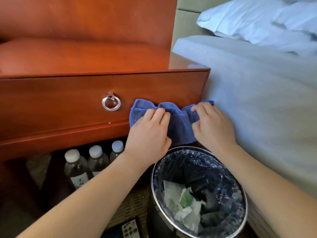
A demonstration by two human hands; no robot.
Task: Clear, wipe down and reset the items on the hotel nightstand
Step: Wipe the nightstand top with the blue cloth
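A blue cloth (178,122) hangs in front of the reddish wooden nightstand's drawer (60,103), right of its silver ring pull (111,103). My left hand (149,131) grips the cloth's upper left part with curled fingers. My right hand (212,124) pinches the bunched upper right edge, near the nightstand's right corner. The nightstand's glossy top (82,55) shows nothing on it in view.
A round bin (199,191) with a clear liner and crumpled paper stands on the floor under my hands. Several water bottles (75,167) stand under the drawer. A remote control (131,230) lies at the bottom edge. The bed (257,93) and a pillow (257,19) fill the right.
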